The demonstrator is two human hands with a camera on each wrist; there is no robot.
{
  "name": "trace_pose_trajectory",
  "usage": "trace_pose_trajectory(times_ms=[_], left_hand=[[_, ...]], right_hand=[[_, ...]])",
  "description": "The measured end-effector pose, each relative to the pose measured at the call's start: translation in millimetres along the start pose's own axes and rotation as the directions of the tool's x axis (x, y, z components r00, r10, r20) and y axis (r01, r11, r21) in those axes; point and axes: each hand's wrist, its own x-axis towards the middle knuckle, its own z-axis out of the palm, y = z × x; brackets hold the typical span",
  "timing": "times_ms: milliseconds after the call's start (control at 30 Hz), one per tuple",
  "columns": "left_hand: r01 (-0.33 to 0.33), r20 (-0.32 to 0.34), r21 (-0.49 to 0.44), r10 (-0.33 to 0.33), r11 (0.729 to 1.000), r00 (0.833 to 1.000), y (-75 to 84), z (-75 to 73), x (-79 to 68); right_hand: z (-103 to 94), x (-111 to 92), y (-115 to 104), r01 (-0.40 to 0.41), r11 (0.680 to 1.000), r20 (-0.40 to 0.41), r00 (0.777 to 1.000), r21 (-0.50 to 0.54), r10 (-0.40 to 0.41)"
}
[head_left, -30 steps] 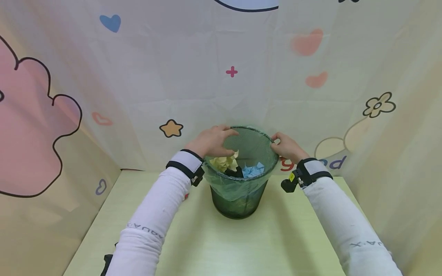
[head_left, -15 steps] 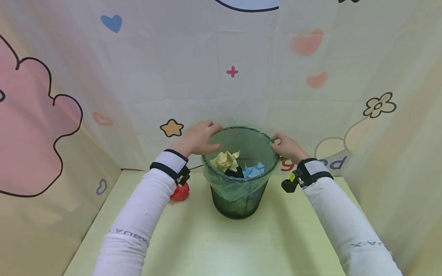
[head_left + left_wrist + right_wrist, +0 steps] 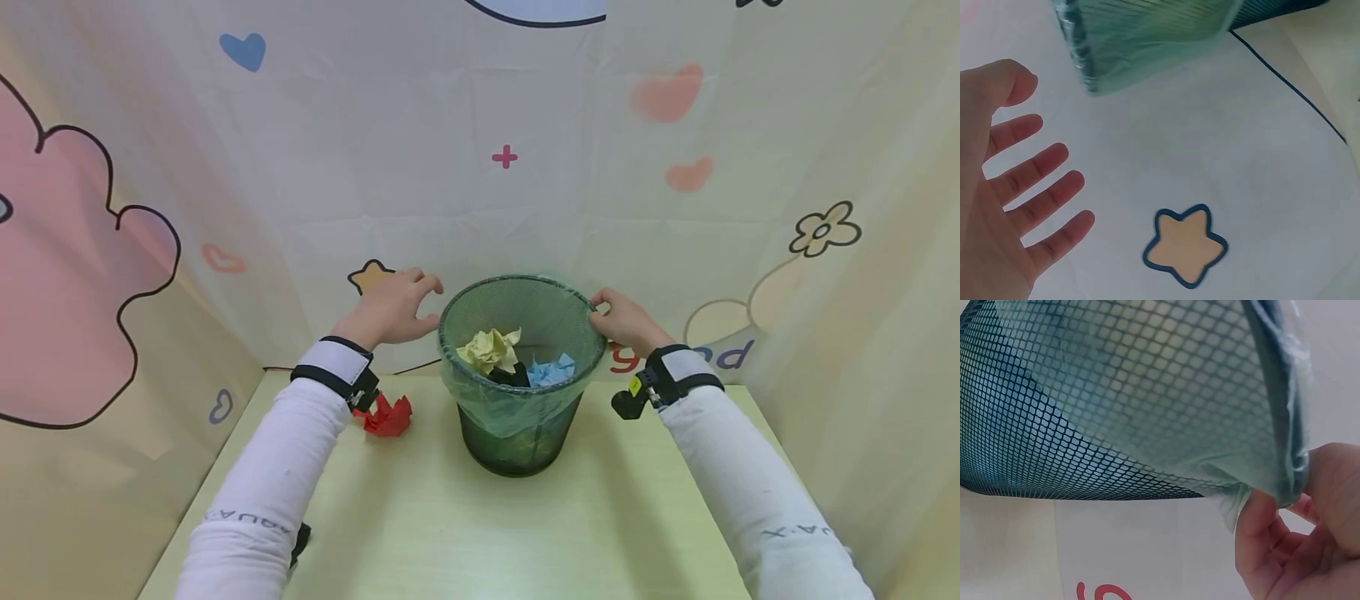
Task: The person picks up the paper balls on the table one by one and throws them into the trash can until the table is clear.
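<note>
A dark mesh wastebasket (image 3: 517,433) stands upright on the table, lined with a thin green bag (image 3: 510,408) folded over its rim. Inside lie a crumpled yellow paper (image 3: 491,350), a blue one (image 3: 551,369) and something black (image 3: 510,377). My right hand (image 3: 628,321) pinches the bag at the right side of the rim; the right wrist view shows thumb and fingers (image 3: 1257,531) on the green film. Left of the basket, my left hand (image 3: 390,308) hovers apart from the rim, fingers (image 3: 1047,200) spread and loosely bent, holding nothing.
A crumpled red paper (image 3: 387,417) lies on the table (image 3: 465,533) left of the basket, below my left wrist. A black object (image 3: 301,540) shows partly behind the left sleeve. A printed curtain (image 3: 420,167) hangs close behind the basket.
My left hand has moved left from over the basket's opening to outside its rim, uncovering the yellow and red papers. The right hand keeps its place at the rim.
</note>
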Motion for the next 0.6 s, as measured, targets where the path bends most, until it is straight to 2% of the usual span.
trace_pose_trajectory(times_ms=[167, 400, 600], left_hand=[[0.021, -0.039, 0.005, -0.020, 1.000, 0.999, -13.3, 15.1, -10.5], [0.048, -0.080, 0.015, -0.047, 0.999, 0.996, -30.8, 46.9, -24.5], [0.104, -0.066, -0.036, -0.106, 0.994, 0.992, -40.0, 73.6, -35.9]], right_hand=[[-0.1, 0.5, -0.1, -0.011, 1.000, -0.001, 1.000, 0.003, 0.011], [0.6, 2.0, 1.1, 0.002, 1.000, 0.002, 1.000, 0.014, -0.002], [0.2, 1.9, 3.1, 0.006, 1.000, -0.003, 1.000, 0.007, -0.006]])
